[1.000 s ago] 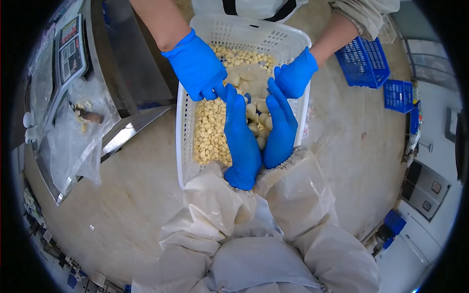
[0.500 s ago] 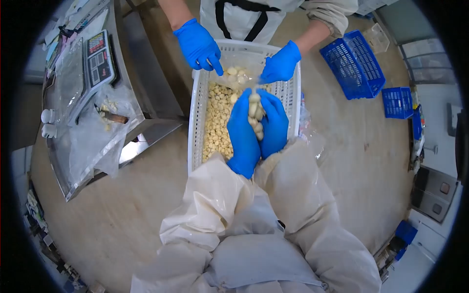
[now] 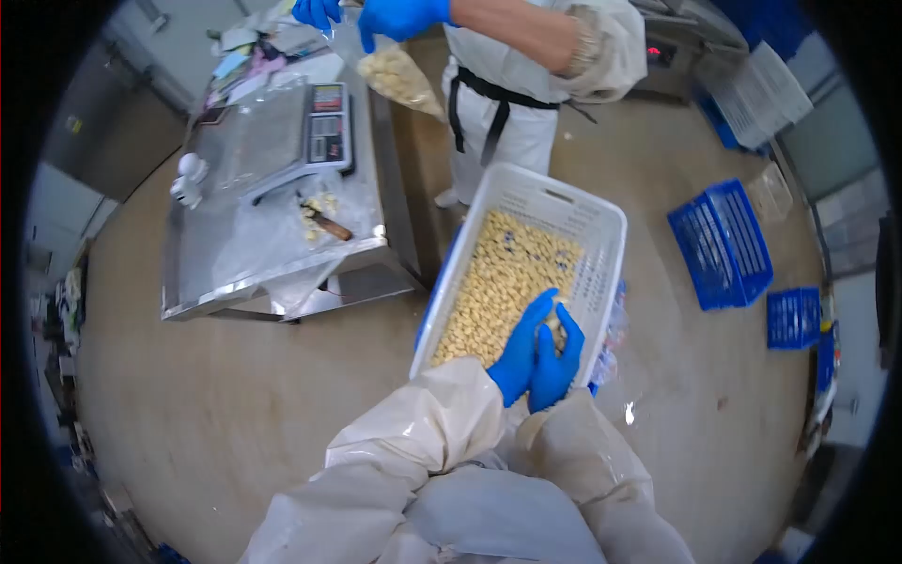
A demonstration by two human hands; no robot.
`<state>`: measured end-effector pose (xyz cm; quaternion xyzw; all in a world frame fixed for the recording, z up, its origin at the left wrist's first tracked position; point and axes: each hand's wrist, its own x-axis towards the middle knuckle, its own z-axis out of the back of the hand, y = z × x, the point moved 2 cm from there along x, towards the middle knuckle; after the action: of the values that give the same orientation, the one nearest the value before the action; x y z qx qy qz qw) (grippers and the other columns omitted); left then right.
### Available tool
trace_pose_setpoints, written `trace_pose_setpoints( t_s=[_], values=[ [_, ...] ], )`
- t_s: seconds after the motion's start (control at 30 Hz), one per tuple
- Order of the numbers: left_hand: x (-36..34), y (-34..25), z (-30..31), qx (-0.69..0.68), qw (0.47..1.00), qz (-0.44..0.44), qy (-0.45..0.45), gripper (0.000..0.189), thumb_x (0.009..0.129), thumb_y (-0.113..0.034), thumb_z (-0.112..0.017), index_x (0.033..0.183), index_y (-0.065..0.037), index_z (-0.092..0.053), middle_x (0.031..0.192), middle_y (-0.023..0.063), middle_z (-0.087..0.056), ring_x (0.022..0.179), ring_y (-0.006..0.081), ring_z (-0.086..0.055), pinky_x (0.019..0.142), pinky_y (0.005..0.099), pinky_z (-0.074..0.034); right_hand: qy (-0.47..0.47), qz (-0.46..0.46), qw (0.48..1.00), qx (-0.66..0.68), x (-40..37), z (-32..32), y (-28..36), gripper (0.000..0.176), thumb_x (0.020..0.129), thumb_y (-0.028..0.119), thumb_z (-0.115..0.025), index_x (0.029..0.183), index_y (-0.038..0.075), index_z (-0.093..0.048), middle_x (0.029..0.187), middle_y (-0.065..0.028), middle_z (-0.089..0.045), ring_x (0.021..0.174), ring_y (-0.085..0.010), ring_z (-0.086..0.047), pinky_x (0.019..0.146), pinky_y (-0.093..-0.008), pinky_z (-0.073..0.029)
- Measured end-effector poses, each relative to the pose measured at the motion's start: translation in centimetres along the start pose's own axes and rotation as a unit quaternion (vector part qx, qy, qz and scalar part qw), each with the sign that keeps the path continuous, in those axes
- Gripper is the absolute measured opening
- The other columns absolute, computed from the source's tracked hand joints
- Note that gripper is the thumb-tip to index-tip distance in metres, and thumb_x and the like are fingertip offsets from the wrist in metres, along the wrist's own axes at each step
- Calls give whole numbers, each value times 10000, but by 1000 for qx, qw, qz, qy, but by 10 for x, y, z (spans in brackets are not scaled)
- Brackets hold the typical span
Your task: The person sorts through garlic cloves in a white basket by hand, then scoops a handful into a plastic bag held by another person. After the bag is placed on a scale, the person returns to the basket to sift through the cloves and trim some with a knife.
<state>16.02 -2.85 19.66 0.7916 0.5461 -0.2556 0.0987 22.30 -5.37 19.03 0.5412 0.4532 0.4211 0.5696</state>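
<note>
My left hand [image 3: 522, 355] and my right hand [image 3: 556, 365], both in blue gloves, are cupped together over the near right part of a white perforated crate [image 3: 602, 246]. A few pale rounded pieces [image 3: 558, 331] show between their fingers; the rest of what they hold is hidden. Under and beside my hands lies a thick layer of small cream-yellow pieces [image 3: 489, 291] in the crate. Across from me a co-worker's blue-gloved hand [image 3: 399, 17] holds up a clear plastic bag [image 3: 402, 79] with similar pale pieces in it.
On the left stands a steel table [image 3: 272, 299] with a digital scale [image 3: 326, 127], plastic sheeting and a wooden-handled tool [image 3: 331, 226]. The co-worker stands beyond the crate. Blue baskets [image 3: 722, 246] sit on the floor at right. White crates [image 3: 763, 94] are stacked at the back.
The co-worker has lifted the bag out of the crate, up and leftwards toward the table. My hands stay cupped, now lower over the crate's near end, and my view has shifted.
</note>
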Motion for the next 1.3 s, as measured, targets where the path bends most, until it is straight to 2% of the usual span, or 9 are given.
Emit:
trace_pose_setpoints(
  t_s=[0.13, 0.37, 0.47, 0.57, 0.67, 0.77, 0.97, 1.07, 1.3],
  values=[
    [7, 5, -11, -68, 993, 9, 101, 167, 913, -251, -544, 845, -114, -609, 727, 32, -612, 642, 145, -565, 630, 268, -508, -33, -95, 991, 88, 6, -7, 32, 415, 857, 60, -622, 1251, 64, -489, 1219, -117, -511, 1048, -200, -533, 879, -305, -461],
    [-7, 1, -35, -152, 969, 96, 169, 252, 896, -262, -565, 685, -125, -587, 606, 5, -572, 534, 121, -533, 510, 231, -461, -34, 54, 998, 1, 4, -4, 42, 278, 840, 18, -621, 1112, 59, -579, 1125, -93, -577, 1051, -193, -535, 911, -313, -435],
    [-32, -15, -50, -51, 993, 75, 81, 271, 915, -357, -551, 726, -166, -525, 603, -45, -475, 534, 80, -455, 482, 203, -374, -20, 40, 999, -14, 2, -9, 54, 209, 867, 56, -604, 1076, 53, -592, 1086, -98, -598, 940, -159, -567, 803, -280, -478],
    [-1, -4, -20, -219, 878, 118, 410, 294, 932, -343, -501, 908, -69, -605, 652, 23, -501, 561, 114, -485, 516, 222, -421, -44, 80, 996, -5, -1, -21, 72, 191, 878, 69, -591, 1063, 26, -580, 991, -90, -606, 810, -124, -563, 682, -248, -477],
    [-24, -19, -38, -119, 974, 64, 183, 298, 934, -305, -521, 747, -75, -555, 653, 40, -550, 597, 175, -538, 565, 233, -466, -67, 60, 996, 15, 4, -24, 70, 194, 894, 92, -570, 1069, 7, -564, 912, -86, -607, 708, -104, -545, 592, -234, -460],
    [-21, -25, -29, -66, 983, 30, 171, 317, 929, -309, -527, 750, -50, -561, 674, 74, -565, 606, 170, -553, 556, 243, -476, -38, 4, 999, 37, 6, -28, 67, 206, 910, 123, -555, 1081, 9, -557, 875, -90, -611, 642, -98, -525, 540, -230, -444],
    [3, -32, 1, -158, 917, 110, 350, 279, 925, -286, -534, 829, -32, -600, 782, 99, -607, 676, 153, -584, 599, 238, -500, -84, -55, 993, 67, 14, -41, 60, 216, 915, 172, -557, 1073, 26, -565, 855, -89, -615, 609, -104, -517, 529, -228, -435],
    [-12, -43, -10, -209, 963, 109, 128, 224, 923, -252, -538, 885, -42, -605, 838, 93, -615, 723, 159, -591, 669, 250, -518, -123, -47, 990, 46, 26, -44, 52, 225, 908, 213, -576, 1043, 33, -580, 878, -80, -610, 670, -113, -544, 567, -232, -448],
    [4, -59, 4, -198, 970, 94, 101, 173, 917, -210, -544, 981, -56, -587, 918, 83, -616, 831, 186, -606, 763, 290, -525, -138, -52, 988, 43, 37, -61, 52, 207, 903, 235, -587, 990, 48, -586, 845, -51, -576, 735, -128, -564, 623, -241, -469]
  ],
)
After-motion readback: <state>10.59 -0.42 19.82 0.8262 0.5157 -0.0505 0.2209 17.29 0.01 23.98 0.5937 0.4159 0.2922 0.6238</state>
